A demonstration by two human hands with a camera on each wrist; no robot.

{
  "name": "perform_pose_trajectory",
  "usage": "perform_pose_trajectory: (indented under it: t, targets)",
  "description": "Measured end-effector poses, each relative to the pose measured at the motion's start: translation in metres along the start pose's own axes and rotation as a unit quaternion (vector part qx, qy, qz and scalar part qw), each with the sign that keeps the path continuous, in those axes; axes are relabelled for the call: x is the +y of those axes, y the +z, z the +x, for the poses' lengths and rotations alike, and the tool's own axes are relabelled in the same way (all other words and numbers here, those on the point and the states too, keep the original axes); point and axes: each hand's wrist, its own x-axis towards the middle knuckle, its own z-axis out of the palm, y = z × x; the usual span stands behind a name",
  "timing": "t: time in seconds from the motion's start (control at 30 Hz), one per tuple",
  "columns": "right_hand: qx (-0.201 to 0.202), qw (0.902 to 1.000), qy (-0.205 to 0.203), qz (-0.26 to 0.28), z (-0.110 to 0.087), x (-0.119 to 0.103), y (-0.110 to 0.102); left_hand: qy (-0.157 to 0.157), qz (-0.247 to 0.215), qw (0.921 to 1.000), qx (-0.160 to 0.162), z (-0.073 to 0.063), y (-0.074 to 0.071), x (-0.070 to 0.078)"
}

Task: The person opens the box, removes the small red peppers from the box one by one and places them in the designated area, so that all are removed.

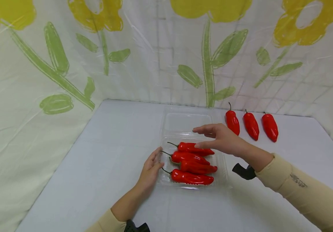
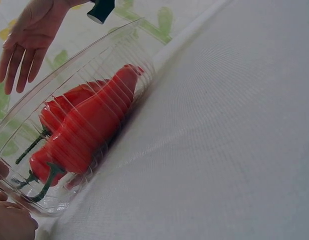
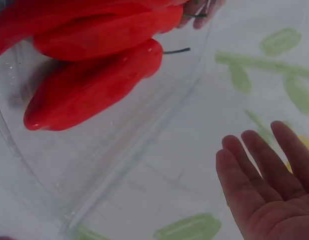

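A clear plastic clamshell container (image 1: 224,172) lies with its lid (image 1: 188,121) folded back, away from me. Several red peppers (image 1: 191,177) with green stems lie side by side inside it, stems to the left. My left hand (image 1: 151,166) holds the container's left side, with the thumb (image 2: 14,220) at the wall in the left wrist view. Over the container's far right part hovers my right hand (image 1: 224,140), fingers extended and nothing held. In the head view its thumb overlaps the farthest pepper (image 1: 188,147). The right wrist view shows that palm (image 3: 279,217) with its fingers spread.
Three more red peppers (image 1: 251,125) stand in a row at the table's back right, beyond the right hand. A white cloth covers the table (image 1: 111,154). Behind it hangs a curtain (image 1: 143,83) printed with yellow flowers and green leaves.
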Motion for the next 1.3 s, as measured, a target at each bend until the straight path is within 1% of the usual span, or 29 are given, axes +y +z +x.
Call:
perform_pose_trajectory:
  t: [0.13, 0.23, 0.33, 0.5, 0.73, 0.83, 1.0, 1.13, 1.3]
  targets:
    - [-0.034, 0.9994, 0.000, 0.004, 0.004, -0.004, 0.009, 0.001, -0.006, 1.0000, -0.002, -0.001, 0.000, 0.000]
    - [-0.061, 0.9980, 0.015, 0.010, 0.004, -0.006, 0.018, 0.002, -0.007, 1.0000, -0.002, -0.001, 0.000, 0.001]
    - [-0.080, 0.9966, 0.020, 0.002, 0.005, -0.005, 0.025, -0.001, -0.004, 1.0000, 0.003, -0.001, -0.001, 0.001]
    - [-0.094, 0.9953, 0.018, -0.019, 0.006, -0.006, 0.035, -0.007, 0.004, 0.9999, 0.013, -0.002, -0.002, 0.001]
    - [-0.109, 0.9926, 0.032, -0.042, 0.008, -0.010, 0.045, -0.013, 0.009, 0.9998, 0.012, -0.002, -0.001, 0.001]
    - [-0.112, 0.9918, 0.030, -0.054, 0.008, -0.009, 0.048, -0.016, 0.014, 0.9997, 0.014, -0.001, -0.001, 0.001]
    - [-0.121, 0.9897, 0.034, -0.069, 0.007, -0.007, 0.050, -0.013, 0.019, 0.9997, 0.012, -0.001, 0.000, 0.002]
    - [-0.128, 0.9877, 0.052, -0.073, 0.007, -0.005, 0.051, -0.015, 0.023, 0.9996, 0.010, 0.000, 0.001, 0.003]
    - [-0.140, 0.9859, 0.058, -0.072, 0.009, -0.003, 0.055, -0.021, 0.017, 0.9995, 0.014, -0.002, 0.000, 0.002]
